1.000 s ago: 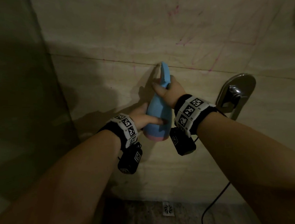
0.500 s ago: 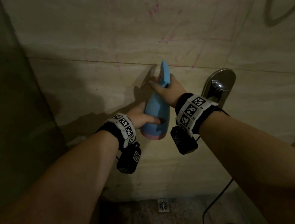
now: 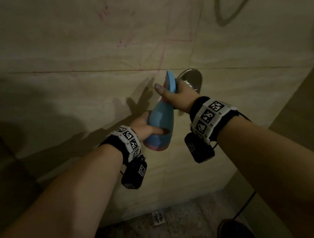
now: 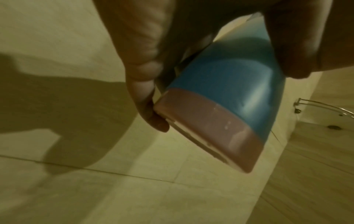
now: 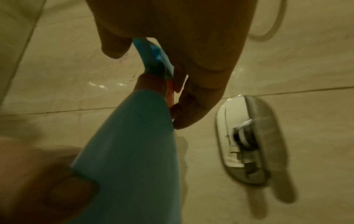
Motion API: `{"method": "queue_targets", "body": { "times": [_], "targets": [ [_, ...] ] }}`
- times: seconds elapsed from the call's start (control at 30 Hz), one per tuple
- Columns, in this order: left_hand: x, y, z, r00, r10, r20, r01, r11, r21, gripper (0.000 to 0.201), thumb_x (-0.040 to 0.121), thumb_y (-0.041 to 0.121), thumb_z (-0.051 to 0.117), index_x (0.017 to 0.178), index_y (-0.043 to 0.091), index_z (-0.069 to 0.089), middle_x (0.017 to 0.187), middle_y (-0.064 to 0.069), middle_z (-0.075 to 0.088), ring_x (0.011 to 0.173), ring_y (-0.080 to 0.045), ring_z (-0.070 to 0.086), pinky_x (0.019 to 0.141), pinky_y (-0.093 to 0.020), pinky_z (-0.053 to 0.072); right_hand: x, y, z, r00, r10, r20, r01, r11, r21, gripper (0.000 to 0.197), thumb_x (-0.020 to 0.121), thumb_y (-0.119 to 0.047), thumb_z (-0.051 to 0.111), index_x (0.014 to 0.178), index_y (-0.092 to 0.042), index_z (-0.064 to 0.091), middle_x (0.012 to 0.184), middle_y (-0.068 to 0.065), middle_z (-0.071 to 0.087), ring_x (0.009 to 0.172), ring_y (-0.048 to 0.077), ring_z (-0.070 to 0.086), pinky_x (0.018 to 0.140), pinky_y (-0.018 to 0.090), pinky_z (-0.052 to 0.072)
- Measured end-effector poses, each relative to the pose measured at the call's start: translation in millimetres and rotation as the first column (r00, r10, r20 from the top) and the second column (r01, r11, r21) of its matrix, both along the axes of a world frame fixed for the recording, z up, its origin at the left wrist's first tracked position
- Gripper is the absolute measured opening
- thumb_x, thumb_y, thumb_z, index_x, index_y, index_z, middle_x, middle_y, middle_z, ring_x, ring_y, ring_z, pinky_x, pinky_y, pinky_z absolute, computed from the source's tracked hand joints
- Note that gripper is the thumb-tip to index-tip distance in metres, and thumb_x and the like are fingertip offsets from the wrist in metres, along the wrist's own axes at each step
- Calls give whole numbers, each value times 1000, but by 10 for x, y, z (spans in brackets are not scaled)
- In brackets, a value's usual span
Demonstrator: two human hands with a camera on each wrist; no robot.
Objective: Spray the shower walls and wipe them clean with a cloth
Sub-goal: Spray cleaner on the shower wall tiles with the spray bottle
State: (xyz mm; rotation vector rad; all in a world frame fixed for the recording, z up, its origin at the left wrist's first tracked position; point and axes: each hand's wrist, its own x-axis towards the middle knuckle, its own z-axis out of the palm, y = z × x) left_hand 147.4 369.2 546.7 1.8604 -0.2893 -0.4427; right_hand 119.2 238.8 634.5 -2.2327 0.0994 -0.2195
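A blue spray bottle [image 3: 161, 121] with a pink base is held up in front of the beige tiled shower wall [image 3: 72, 50], nozzle toward it. My left hand [image 3: 143, 128] grips the bottle's lower body [image 4: 226, 84], thumb across its front. My right hand [image 3: 175, 95] wraps the blue spray head [image 5: 153, 60], fingers curled at the orange trigger [image 5: 169, 89]. Faint pink marks [image 3: 104, 11] streak the upper wall. No cloth is in view.
A chrome shower valve plate [image 3: 194, 78] with its lever [image 5: 247, 136] sits on the wall right behind my right hand. A hose loop [image 3: 237, 5] hangs at upper right. A floor drain [image 3: 158, 217] and a dark cable [image 3: 242, 208] lie below. A side wall [image 3: 301, 98] closes the right.
The view has swung right, so bottle and hands now sit in front of the valve plate. Both hands keep their grip on the bottle.
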Motion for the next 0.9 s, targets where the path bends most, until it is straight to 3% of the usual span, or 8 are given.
{"method": "queue_targets", "body": {
  "times": [0.1, 0.2, 0.27, 0.4, 0.47, 0.53, 0.73, 0.9],
  "targets": [
    [-97, -305, 22, 999, -12, 32, 10, 999, 43, 71, 70, 17, 78, 131, 16, 41, 114, -2, 57, 109, -25, 55, 92, -39, 49, -122, -259, 76, 997, -60, -46, 59, 998, -16, 53, 86, -55, 55, 111, -8, 54, 98, 8, 62, 79, 21, 59, 59, 28, 50],
    [-186, -686, 62, 989, -67, 129, 41, 981, 190, 75, 71, 21, 79, 133, 12, 38, 109, -1, 51, 107, -21, 50, 85, -31, 42, -229, -603, 145, 988, -139, -74, 136, 990, -42, 45, 91, -41, 54, 121, -8, 54, 101, 7, 60, 72, 18, 56, 58, 25, 48],
    [-281, -955, 79, 985, -67, 160, 32, 977, 212, 76, 70, 19, 79, 133, 11, 37, 106, 1, 46, 102, -16, 44, 85, -28, 38, -312, -852, 178, 980, -168, -106, 164, 985, -46, 39, 93, -34, 53, 121, -8, 55, 94, 4, 57, 75, 16, 55, 61, 24, 48],
    [-439, -1493, 34, 991, -43, 125, 29, 993, 111, 73, 69, 10, 81, 131, 9, 42, 109, -1, 53, 112, -18, 49, 91, -32, 42, -511, -1298, 229, 971, -209, -114, 201, 977, -72, 31, 92, -29, 53, 112, -6, 59, 79, 3, 58, 77, 17, 58, 75, 30, 53],
    [-517, -1752, 17, 995, -58, 78, 52, 996, 75, 71, 75, 8, 76, 135, 8, 38, 120, -3, 54, 111, -17, 48, 86, -25, 38, -620, -1508, 240, 969, -222, -108, 211, 972, -101, 29, 93, -29, 52, 109, -6, 59, 84, 6, 58, 78, 20, 58, 76, 32, 52],
    [-591, -1982, 15, 990, -86, 109, 71, 989, 131, 78, 74, 18, 77, 138, 10, 34, 132, -6, 49, 119, -24, 48, 85, -26, 37, -719, -1709, 231, 968, -239, -74, 228, 964, -137, 28, 95, -30, 48, 105, -6, 60, 90, 10, 60, 83, 24, 59, 78, 37, 52],
    [-795, -2525, -83, 985, -135, 105, 118, 981, 151, 72, 76, 21, 75, 135, 8, 35, 130, -12, 50, 120, -28, 49, 86, -31, 42, -1030, -2258, 117, 971, -237, -37, 228, 959, -166, 28, 96, -41, 45, 95, -15, 56, 76, 2, 58, 81, 21, 58, 70, 33, 46],
    [-990, -2798, -405, 978, -158, 135, 128, 969, 211, 65, 79, 26, 72, 133, 9, 39, 131, -11, 51, 117, -29, 52, 81, -29, 41, -1216, -2595, -206, 981, -187, -57, 171, 963, -206, 38, 96, -42, 46, 99, -9, 64, 88, 11, 66, 86, 26, 64, 81, 40, 52]
  ]
}}
